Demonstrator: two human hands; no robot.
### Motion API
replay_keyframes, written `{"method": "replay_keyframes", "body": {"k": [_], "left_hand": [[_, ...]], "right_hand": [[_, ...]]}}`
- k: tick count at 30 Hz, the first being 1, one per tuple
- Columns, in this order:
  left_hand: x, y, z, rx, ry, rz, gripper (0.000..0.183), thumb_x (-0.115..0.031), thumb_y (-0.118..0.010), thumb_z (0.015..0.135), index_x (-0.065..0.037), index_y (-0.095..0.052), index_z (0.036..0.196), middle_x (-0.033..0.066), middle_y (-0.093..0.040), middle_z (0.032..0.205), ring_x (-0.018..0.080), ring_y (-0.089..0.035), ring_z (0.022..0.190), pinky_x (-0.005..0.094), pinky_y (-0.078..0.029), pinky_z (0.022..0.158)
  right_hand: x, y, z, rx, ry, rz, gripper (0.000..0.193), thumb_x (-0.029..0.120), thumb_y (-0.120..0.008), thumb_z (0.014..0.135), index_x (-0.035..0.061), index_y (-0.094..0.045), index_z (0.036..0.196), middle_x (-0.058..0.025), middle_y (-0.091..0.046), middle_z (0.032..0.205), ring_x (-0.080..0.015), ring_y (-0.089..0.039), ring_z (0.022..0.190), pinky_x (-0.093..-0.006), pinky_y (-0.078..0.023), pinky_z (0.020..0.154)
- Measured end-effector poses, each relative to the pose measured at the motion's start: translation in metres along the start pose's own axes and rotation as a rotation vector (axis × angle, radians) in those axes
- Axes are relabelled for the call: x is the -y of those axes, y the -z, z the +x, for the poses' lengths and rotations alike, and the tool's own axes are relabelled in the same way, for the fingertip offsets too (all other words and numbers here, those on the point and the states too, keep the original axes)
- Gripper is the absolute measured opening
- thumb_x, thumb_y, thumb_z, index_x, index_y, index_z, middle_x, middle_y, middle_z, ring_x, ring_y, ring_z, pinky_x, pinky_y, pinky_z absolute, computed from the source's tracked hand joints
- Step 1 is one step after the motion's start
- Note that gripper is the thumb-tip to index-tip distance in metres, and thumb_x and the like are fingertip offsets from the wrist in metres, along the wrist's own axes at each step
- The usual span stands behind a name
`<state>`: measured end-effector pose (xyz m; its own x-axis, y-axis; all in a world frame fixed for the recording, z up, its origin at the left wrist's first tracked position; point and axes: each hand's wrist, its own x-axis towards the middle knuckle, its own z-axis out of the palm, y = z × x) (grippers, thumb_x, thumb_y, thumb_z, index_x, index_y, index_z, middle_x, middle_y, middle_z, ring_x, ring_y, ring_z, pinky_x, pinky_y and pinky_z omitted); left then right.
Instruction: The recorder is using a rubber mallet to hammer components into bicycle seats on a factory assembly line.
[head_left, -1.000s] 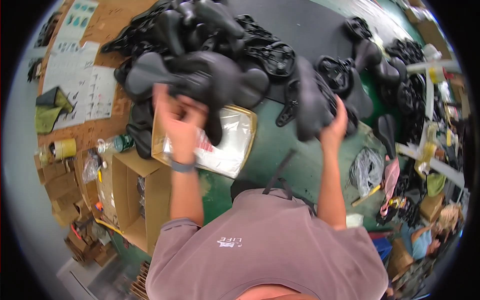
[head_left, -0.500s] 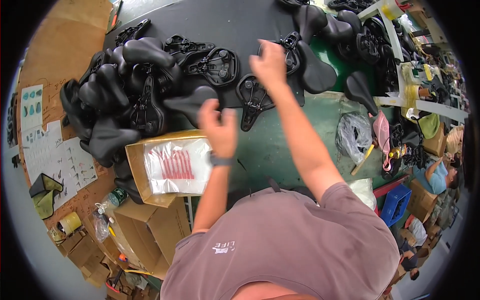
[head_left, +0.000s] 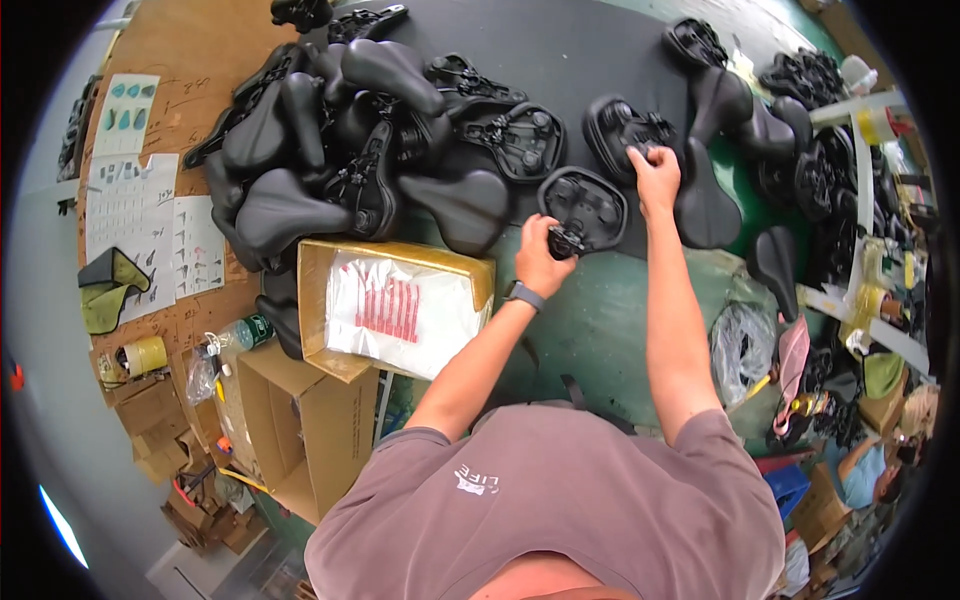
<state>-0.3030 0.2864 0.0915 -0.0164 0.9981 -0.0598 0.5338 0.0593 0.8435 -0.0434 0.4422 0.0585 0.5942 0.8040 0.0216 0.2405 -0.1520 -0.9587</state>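
My left hand is closed round the narrow nose end of an upturned black bicycle saddle, whose hollow underside and metal rails face up. My right hand grips the near end of a second upturned saddle just behind it; the fingers cover part of its rail clamp. Left of these, a saddle lies top side up, and another upturned saddle shows its rails behind it. To the right of my right hand, one more saddle lies top side up.
A heap of black saddles covers the left of the table. An open carton with white wrapping stands at the near left edge. More saddles, a clear plastic bag and a white frame are at the right.
My left hand has moved right from above the table and closed on the near saddle, which has turned. My right hand has lowered to the far saddle's near end. The view has shifted.
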Motion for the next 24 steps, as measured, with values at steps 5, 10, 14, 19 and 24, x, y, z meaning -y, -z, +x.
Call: {"method": "replay_keyframes", "body": {"k": [5,10,14,19,24], "left_hand": [[-0.056,0.138,-0.037,-0.039,0.359,-0.680,0.081,0.002,-0.095,0.083,-0.010,-0.052,0.151,0.0074,-0.065,0.136,0.0229,-0.071,0.116,0.0404,-0.063,0.100],[-0.073,0.344,0.019,-0.452,0.202,-0.755,0.041,-0.022,-0.077,0.112,-0.008,-0.065,0.148,0.0085,-0.076,0.132,0.0208,-0.076,0.112,0.0394,-0.066,0.093],[-0.071,0.444,0.089,-0.735,-0.084,-0.985,0.047,-0.029,-0.073,0.114,-0.001,-0.057,0.147,0.0176,-0.067,0.134,0.0285,-0.070,0.124,0.0405,-0.058,0.111],[-0.150,0.276,0.057,-0.694,-0.251,-0.445,0.029,-0.007,-0.065,0.109,-0.002,-0.064,0.138,0.0102,-0.071,0.128,0.0229,-0.070,0.115,0.0379,-0.061,0.097],[-0.113,0.025,0.033,0.223,0.082,-0.502,0.039,-0.007,-0.076,0.110,0.004,-0.067,0.147,0.0160,-0.082,0.129,0.0226,-0.079,0.116,0.0351,-0.063,0.103]], "right_hand": [[0.149,-0.035,-0.062,0.088,-0.073,0.274,0.034,0.021,-0.099,0.089,0.0073,-0.068,0.094,0.0032,-0.063,0.089,-0.0105,-0.057,0.080,-0.0309,-0.051,0.073],[0.297,-0.106,-0.116,0.294,0.361,0.294,0.042,0.026,-0.093,0.085,0.0031,-0.075,0.115,-0.0184,-0.076,0.115,-0.0366,-0.076,0.108,-0.0456,-0.061,0.097],[0.340,-0.108,-0.133,0.418,0.739,0.335,0.056,0.023,-0.088,0.089,0.0017,-0.072,0.138,-0.0225,-0.074,0.135,-0.0428,-0.066,0.135,-0.0503,-0.050,0.121],[0.172,0.052,-0.065,0.140,0.340,-0.151,0.065,0.025,-0.089,0.087,0.0023,-0.070,0.144,-0.0215,-0.071,0.145,-0.0420,-0.066,0.138,-0.0508,-0.052,0.119],[-0.052,0.353,0.000,-0.234,0.231,-1.076,0.077,0.014,-0.091,0.079,-0.0026,-0.060,0.148,-0.0301,-0.068,0.135,-0.0501,-0.066,0.127,-0.0573,-0.052,0.112]]}}
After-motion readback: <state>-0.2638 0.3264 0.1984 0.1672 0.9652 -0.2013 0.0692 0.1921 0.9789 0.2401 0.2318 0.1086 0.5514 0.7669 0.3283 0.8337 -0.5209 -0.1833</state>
